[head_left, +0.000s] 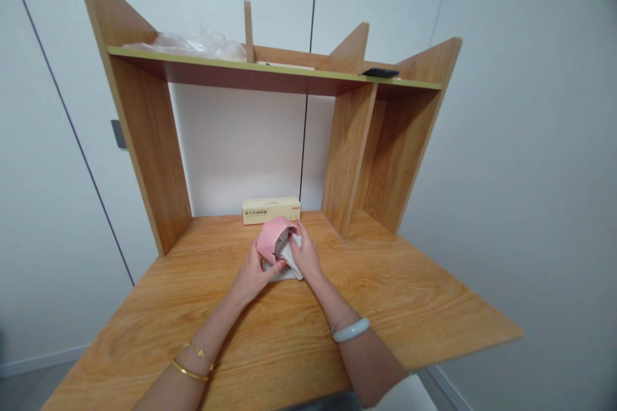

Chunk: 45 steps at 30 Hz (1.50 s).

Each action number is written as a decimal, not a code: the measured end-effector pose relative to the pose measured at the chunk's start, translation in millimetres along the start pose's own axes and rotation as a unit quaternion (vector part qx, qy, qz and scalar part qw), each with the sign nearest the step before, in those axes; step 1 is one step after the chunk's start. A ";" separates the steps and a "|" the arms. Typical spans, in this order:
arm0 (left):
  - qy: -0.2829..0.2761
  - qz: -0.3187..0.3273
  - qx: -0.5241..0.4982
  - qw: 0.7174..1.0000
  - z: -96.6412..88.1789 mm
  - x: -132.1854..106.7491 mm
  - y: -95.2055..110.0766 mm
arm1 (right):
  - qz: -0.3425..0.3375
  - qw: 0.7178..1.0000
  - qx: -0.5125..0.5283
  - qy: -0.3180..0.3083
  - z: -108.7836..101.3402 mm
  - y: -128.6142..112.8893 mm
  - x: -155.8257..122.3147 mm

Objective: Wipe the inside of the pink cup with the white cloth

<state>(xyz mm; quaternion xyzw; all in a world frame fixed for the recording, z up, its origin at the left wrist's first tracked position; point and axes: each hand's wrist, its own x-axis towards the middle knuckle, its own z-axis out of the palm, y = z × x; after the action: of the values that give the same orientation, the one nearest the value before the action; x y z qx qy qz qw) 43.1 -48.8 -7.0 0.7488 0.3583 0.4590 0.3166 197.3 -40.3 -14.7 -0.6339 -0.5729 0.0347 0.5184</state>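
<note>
Pink and faceted, the container (270, 237) tilts — left grip (254, 273) clasping it, right grip (307, 255) clutching pale cloth (290, 270).

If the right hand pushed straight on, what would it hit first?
Probably the pink faceted object, close against the right hand; the cream box seems to stand beyond it, though depth is unclear.

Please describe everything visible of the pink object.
The pink object looks hollow and faceted, smooth and slightly shiny, perhaps plastic or ceramic. It is tilted, its opening toward the lower right, in front of the cream box. The left hand holds it; the right hand and a pale cloth are at the opening.
</note>
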 end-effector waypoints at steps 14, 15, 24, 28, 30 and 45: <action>0.014 -0.039 0.239 0.970 -16.8 -1.5 12.4 | -0.024 0.978 -0.194 -0.067 -12.0 -14.1 -3.3; 0.012 -0.037 0.245 0.969 -16.5 -1.6 12.3 | -0.023 0.979 -0.186 -0.075 -11.0 -12.9 -3.4; 0.033 -0.070 0.179 0.981 -14.6 3.2 5.8 | 0.007 0.996 -0.074 -0.057 -1.7 -2.1 -2.3; 0.011 -0.025 0.082 0.996 -5.8 2.3 -2.3 | 0.011 1.000 0.014 -0.011 1.7 0.0 -1.2; -0.002 0.000 0.041 0.999 -1.5 1.4 -5.5 | 0.005 0.999 0.045 -0.018 3.3 0.2 -1.3; -0.012 -0.057 0.280 0.958 -13.9 -2.1 17.2 | 0.008 0.975 -0.214 -0.061 -14.0 -14.8 -2.7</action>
<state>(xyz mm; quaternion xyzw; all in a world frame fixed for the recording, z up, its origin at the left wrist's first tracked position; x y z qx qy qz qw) 34.0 -57.8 11.1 0.7912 0.5110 0.3124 0.1240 195.1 -53.9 0.6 -0.7316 -0.5925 -0.0460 0.3342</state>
